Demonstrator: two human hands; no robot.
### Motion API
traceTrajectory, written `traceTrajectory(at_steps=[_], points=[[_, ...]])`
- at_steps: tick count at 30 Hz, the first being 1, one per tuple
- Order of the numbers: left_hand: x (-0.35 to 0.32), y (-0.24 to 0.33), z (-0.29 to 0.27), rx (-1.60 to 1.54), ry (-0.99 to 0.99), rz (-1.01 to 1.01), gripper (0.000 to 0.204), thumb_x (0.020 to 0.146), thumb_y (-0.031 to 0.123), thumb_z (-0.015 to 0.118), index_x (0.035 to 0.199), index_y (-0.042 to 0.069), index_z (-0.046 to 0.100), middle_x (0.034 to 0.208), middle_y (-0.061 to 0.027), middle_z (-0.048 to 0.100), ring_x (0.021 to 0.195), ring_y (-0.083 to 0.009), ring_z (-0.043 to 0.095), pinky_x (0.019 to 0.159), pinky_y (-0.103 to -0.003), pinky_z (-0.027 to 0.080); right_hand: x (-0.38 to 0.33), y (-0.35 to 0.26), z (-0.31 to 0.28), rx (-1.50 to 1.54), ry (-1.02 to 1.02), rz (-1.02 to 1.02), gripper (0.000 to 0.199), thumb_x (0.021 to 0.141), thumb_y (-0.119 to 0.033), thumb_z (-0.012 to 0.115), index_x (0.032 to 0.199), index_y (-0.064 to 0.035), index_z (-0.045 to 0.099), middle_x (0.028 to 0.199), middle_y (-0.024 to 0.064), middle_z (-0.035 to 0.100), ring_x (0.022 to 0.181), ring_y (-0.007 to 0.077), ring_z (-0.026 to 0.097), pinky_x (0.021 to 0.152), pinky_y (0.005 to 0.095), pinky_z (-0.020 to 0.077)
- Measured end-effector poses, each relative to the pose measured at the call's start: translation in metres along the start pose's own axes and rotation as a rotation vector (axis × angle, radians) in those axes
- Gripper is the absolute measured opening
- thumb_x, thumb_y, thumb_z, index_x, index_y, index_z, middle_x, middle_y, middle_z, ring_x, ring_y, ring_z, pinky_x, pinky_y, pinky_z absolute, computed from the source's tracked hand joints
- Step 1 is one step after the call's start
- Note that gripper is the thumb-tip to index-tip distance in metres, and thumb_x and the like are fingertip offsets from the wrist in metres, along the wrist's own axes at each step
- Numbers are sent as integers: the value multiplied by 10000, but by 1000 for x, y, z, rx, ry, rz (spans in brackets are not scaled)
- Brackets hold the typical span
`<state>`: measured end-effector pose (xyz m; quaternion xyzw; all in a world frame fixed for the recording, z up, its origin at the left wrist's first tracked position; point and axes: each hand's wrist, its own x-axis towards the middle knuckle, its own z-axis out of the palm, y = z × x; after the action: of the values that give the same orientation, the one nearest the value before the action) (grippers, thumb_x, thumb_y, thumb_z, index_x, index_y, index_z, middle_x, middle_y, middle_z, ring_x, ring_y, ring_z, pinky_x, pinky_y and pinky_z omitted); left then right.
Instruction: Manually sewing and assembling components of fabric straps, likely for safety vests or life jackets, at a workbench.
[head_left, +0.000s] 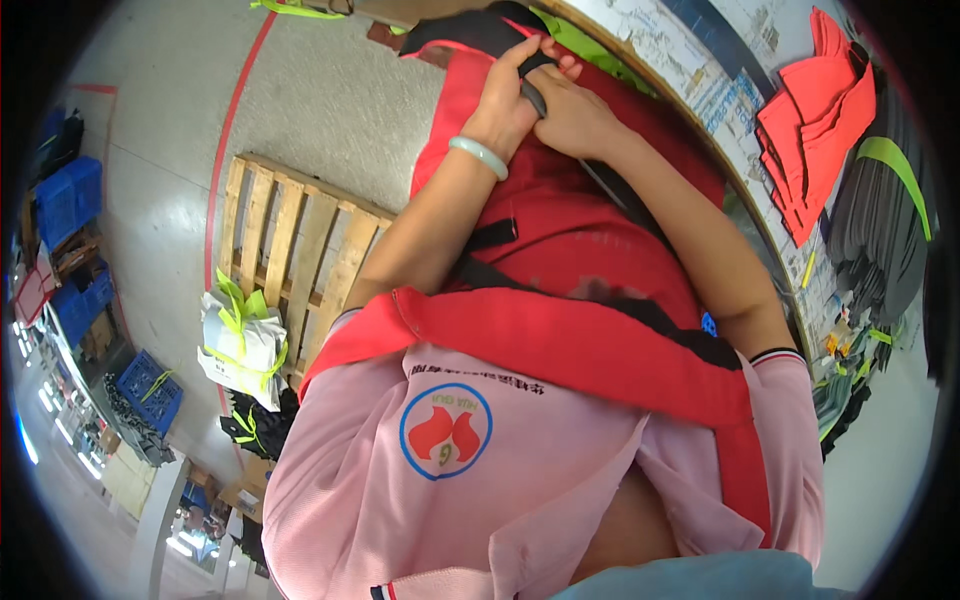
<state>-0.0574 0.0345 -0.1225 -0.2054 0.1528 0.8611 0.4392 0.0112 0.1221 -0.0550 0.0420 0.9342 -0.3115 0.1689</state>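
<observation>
My left hand [508, 100], with a pale green bangle [478, 157] on its wrist, meets my right hand [578, 115] above my lap. Between them shows a black curved piece [534, 97], with a black band round the fingers just above it. Both hands are closed about this piece; its full shape is hidden by the fingers. Under the hands lies the red apron [560, 235] that I wear. Just beyond my left hand is a black cloth piece with a red edge [470, 32].
A table [735, 125] runs along my right, bearing red cut fabric pieces [815, 130], a dark grey stack [880, 225] with a yellow-green strip, and a yellow pen [808, 268]. To my left are a wooden pallet [285, 225], a tied white bundle [240, 340] and blue crates [70, 205].
</observation>
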Motion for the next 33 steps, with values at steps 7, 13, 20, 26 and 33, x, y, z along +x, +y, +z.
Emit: traceTrajectory(at_steps=[7,13,20,26,33], points=[[-20,3,16,-12,106,5,399,950,337,512,1040,-47,579,1063,-202,613,1075,-375,561,966,-512,435,-32,6,14,153,134,-107,472,674,-28,558,1139,-39,474,1227,225,491,1107,424,506,857,473,457],[9,11,8,-56,68,-26,88,806,72,613,801,19,543,745,-115,565,717,-273,591,749,-445,546,25,0,-14,-30,-266,142,317,726,-116,557,1009,21,515,1232,272,498,1052,397,569,816,473,492],[-7,7,4,-42,-77,40,112,807,57,568,897,8,523,788,-98,562,777,-260,565,879,-461,491,-40,-6,-1,23,32,-25,590,735,-118,547,1311,-119,418,1405,141,399,1067,401,553,819,500,491],[-10,4,11,40,6,-52,306,893,195,533,1068,-56,518,1050,-171,584,1084,-379,539,1007,-515,409,6,0,-3,-61,-72,57,528,737,-107,535,1257,-92,446,1322,161,478,1089,393,541,845,471,478],[-4,-3,7,2,19,20,155,853,142,597,872,-4,550,796,-130,588,765,-284,604,788,-451,532,5,-2,-6,-157,-157,108,311,701,-115,562,994,-10,552,1139,200,574,1009,397,579,816,501,477]])
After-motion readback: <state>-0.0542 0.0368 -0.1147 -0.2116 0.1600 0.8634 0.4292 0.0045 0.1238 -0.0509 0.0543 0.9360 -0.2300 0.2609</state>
